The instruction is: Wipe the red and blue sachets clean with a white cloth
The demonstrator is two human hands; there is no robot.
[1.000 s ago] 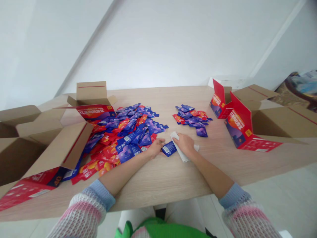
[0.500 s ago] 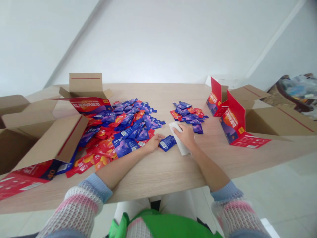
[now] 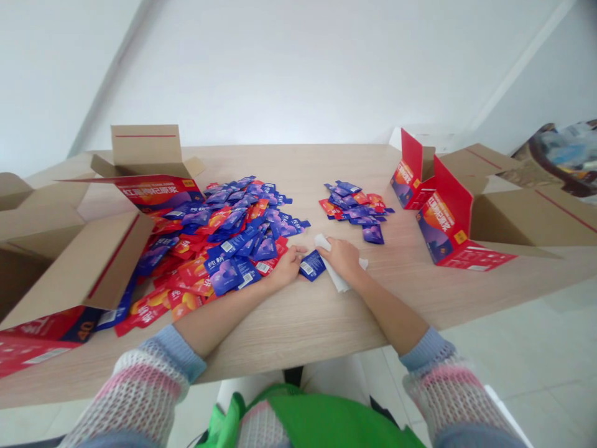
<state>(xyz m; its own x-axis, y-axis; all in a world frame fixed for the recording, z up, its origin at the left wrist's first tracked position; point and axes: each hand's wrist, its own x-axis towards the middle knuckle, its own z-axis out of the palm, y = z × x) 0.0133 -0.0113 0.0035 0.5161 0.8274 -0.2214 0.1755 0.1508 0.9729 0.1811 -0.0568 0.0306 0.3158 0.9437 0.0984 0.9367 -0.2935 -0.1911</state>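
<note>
A blue pouch [image 3: 312, 266] with a white barcode label lies in front of me on the table. My left hand [image 3: 288, 266] is closed on its left end, fingers pinched. From the other side, my right hand [image 3: 344, 258] grips a folded white wipe [image 3: 336, 283], whose upper edge meets the pouch's right end. Just left of my left hand spreads a large heap of blue and red pouches [image 3: 233, 233]. A smaller heap of the same pouches [image 3: 357, 205] lies beyond my right hand.
Open red-printed cartons [image 3: 158, 193] stand at the left, one with a big cardboard flap [image 3: 88, 261] near the front edge. At the right are two more open cartons [image 3: 448, 224]. A white wall closes off the table's [image 3: 280, 342] far side. Bagged items [image 3: 569, 155] sit at far right.
My right hand with the wipe has moved slightly left onto the pouch's right end, and the wipe now spreads out under the hand. The left hand keeps its grip; the whole view has shifted a little.
</note>
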